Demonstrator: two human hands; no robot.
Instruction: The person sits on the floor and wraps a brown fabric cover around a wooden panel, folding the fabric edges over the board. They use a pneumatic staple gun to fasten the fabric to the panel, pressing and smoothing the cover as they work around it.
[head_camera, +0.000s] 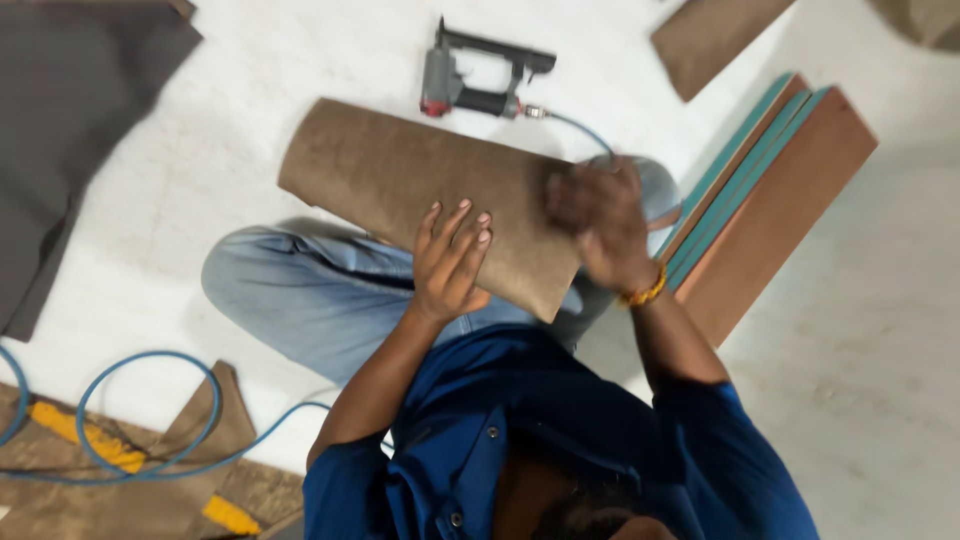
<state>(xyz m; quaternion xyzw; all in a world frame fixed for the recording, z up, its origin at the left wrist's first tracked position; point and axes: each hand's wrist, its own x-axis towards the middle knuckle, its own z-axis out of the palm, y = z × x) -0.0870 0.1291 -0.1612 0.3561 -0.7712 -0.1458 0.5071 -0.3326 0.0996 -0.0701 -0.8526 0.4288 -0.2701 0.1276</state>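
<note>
Pressing a brown fabric-covered panel (420, 190) across the lap: left hand (450, 262) lying flat, fingers spread on its near edge; right hand (600, 225) blurred, seemingly gripping its right end. Lying untouched on the floor (200, 150) beyond, a pneumatic stapler (480, 80). Stacked boards (770, 190) waiting alongside.

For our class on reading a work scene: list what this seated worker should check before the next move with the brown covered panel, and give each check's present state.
1. Left hand flat on the brown covered panel: ok.
2. Right hand at the panel's right end: there, but blurred; grip cannot tell.
3. Panel supported: it rests across the lap; ok.
4. Staple gun away from both hands, lying on the floor: ok.
5. Blue air hose clear of the legs: it loops on the floor at the left; ok.
6. Stacked boards beside the right arm, stable: cannot tell.
</note>
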